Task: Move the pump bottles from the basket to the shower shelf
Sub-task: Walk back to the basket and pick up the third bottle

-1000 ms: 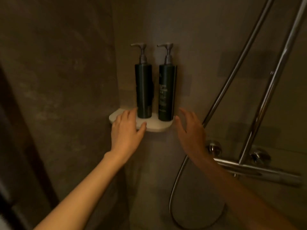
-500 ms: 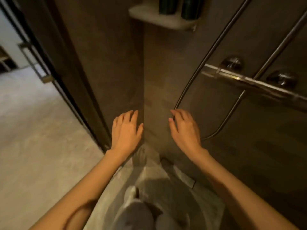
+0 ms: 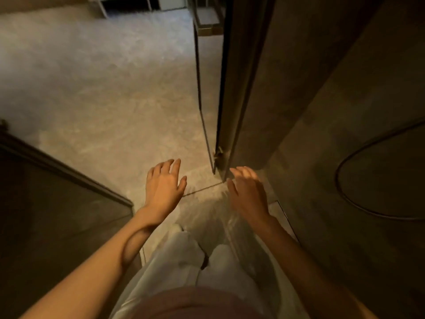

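Beneath us the floor (image 3: 92, 88) is a pale beige-grey with a soft mottled, cloudy pattern, and a thin dark line (image 3: 202, 188) crosses it ahead of our hands. Our trousers (image 3: 179, 256) are off-white and plain, and our top (image 3: 184, 302) is a dusty pink at the bottom edge. The wall (image 3: 322, 111) on our right is a dark brownish grey with faint blotches, crossed by a black looping hose (image 3: 340, 180). The door frame (image 3: 232, 88) is dark bronze-brown, and the panel (image 3: 46, 203) on our left is a dim grey-brown.
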`<action>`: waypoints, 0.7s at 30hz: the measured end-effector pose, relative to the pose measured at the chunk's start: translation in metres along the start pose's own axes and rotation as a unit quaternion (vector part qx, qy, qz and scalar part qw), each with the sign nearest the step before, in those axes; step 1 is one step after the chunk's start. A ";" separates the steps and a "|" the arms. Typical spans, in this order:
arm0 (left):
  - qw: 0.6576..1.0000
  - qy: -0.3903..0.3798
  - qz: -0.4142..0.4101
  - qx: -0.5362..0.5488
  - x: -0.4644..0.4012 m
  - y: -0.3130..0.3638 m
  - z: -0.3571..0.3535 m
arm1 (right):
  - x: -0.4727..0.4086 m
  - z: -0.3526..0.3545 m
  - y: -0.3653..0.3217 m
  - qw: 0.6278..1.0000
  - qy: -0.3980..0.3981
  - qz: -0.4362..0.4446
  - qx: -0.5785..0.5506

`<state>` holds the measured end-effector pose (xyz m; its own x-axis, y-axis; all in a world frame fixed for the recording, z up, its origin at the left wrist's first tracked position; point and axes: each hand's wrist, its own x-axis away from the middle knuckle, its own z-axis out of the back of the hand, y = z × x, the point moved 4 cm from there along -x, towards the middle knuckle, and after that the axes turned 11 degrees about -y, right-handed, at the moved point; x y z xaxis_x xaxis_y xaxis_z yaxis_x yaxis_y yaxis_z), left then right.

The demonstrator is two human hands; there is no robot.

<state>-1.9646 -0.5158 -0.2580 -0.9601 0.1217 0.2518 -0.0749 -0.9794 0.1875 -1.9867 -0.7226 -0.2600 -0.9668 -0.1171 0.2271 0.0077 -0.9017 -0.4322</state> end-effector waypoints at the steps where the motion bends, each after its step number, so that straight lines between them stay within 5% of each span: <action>1: 1.000 0.002 0.019 0.004 -0.003 -0.016 0.004 | -0.014 -0.005 -0.015 1.000 -0.013 0.018 -0.001; 10: 0.986 0.032 0.142 0.077 -0.067 -0.165 0.045 | -0.160 -0.040 -0.159 0.992 -0.057 0.110 0.002; 21: 0.985 0.021 0.160 0.061 -0.182 -0.264 0.092 | -0.315 -0.042 -0.244 0.990 -0.064 0.126 -0.007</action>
<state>-1.7456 -0.2650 -0.2654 -0.9400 -0.1987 0.2772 0.2630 -0.9398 0.2183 -1.6950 -0.4485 -0.2624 -0.8940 -0.3907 0.2193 0.2400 -0.8309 -0.5020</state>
